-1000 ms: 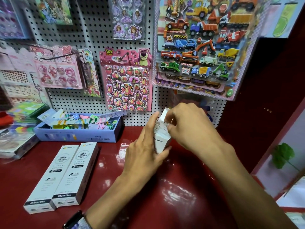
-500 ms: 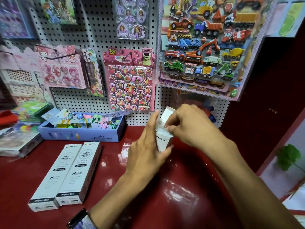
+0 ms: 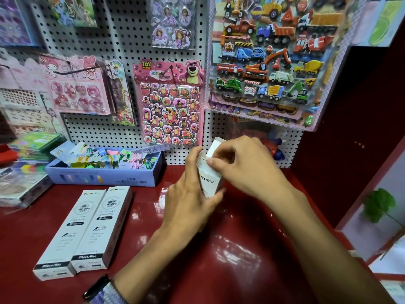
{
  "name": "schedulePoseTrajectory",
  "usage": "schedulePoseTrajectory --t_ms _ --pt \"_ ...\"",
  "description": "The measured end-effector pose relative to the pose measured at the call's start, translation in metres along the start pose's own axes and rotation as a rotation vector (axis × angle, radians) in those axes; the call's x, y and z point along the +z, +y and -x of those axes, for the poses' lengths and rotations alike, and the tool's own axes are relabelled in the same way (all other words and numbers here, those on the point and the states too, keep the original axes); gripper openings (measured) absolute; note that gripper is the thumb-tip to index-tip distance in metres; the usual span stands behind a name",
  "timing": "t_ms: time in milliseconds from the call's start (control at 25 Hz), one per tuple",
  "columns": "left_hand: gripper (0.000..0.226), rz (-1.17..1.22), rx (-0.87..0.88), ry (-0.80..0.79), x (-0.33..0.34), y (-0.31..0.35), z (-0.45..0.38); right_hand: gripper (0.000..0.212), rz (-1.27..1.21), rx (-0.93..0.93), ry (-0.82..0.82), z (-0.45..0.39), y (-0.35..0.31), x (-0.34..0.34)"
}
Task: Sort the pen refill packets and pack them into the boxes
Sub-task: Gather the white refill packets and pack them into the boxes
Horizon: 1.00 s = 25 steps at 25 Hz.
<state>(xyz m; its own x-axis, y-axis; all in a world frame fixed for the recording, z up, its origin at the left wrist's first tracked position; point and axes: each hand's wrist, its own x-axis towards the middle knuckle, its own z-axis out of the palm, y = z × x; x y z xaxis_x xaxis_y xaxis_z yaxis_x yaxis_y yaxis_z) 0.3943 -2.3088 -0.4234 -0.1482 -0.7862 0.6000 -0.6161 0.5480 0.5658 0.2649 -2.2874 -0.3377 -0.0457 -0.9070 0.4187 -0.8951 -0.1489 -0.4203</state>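
Observation:
My left hand grips a white refill box held upright above the red counter, its top flap open. My right hand pinches at the box's open top edge, fingers curled over the flap. What is inside the box is hidden by my fingers. Two more white refill boxes lie side by side and closed on the counter to the left.
A blue tray of colourful clips sits at the back left against the pegboard. Sticker sheets hang above it. Stacked packets crowd the far left. A dark red cabinet wall bounds the right.
My right fingers have shifted slightly at the box's top flap. The view has drifted a little; the box and left hand stay in place.

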Motion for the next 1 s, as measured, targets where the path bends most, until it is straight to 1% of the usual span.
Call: schedulePoseTrajectory --t_ms 80,160,240,320,440,520,640,760,840,880,920,1000 --pt "0.098 -0.003 0.022 0.003 -0.001 0.002 0.001 0.013 0.097 -0.016 0.037 -0.001 -0.003 0.0" --pt "0.099 -0.01 0.034 -0.004 -0.001 0.003 0.001 0.01 0.178 -0.016 0.049 -0.003 -0.007 -0.001" --pt "0.101 -0.012 0.037 -0.008 -0.002 0.004 0.002 0.013 0.17 -0.001 0.024 -0.003 -0.01 0.0" --pt "0.102 -0.009 0.041 -0.007 -0.003 0.004 0.002 0.012 0.138 0.02 -0.002 -0.003 -0.011 -0.001" --pt "0.103 -0.045 0.077 -0.003 -0.002 0.007 0.004 0.012 0.102 0.101 -0.035 -0.004 -0.005 -0.008" --pt "0.1 -0.049 0.103 -0.006 -0.001 0.009 0.005 0.015 0.098 0.121 -0.061 -0.004 -0.002 -0.009" --pt "0.088 -0.003 0.088 0.006 0.001 0.007 0.005 0.007 0.093 0.084 -0.039 -0.001 -0.004 -0.004" --pt "0.079 -0.003 0.1 0.024 0.001 0.001 0.004 0.003 -0.052 0.07 -0.033 -0.001 0.003 -0.002" --pt "0.072 -0.007 0.127 0.034 0.003 -0.001 0.005 0.01 -0.091 -0.011 -0.085 -0.001 0.01 -0.003" --pt "0.069 0.001 0.124 0.045 0.003 -0.003 0.004 0.015 -0.138 -0.042 -0.071 -0.001 0.012 -0.002" --pt "0.065 0.013 0.108 0.058 0.002 -0.005 0.004 0.017 -0.24 -0.04 -0.002 -0.002 0.015 0.0" --pt "0.059 0.034 0.073 0.077 0.001 -0.012 0.0 0.015 -0.525 0.055 0.198 -0.003 0.021 0.006"
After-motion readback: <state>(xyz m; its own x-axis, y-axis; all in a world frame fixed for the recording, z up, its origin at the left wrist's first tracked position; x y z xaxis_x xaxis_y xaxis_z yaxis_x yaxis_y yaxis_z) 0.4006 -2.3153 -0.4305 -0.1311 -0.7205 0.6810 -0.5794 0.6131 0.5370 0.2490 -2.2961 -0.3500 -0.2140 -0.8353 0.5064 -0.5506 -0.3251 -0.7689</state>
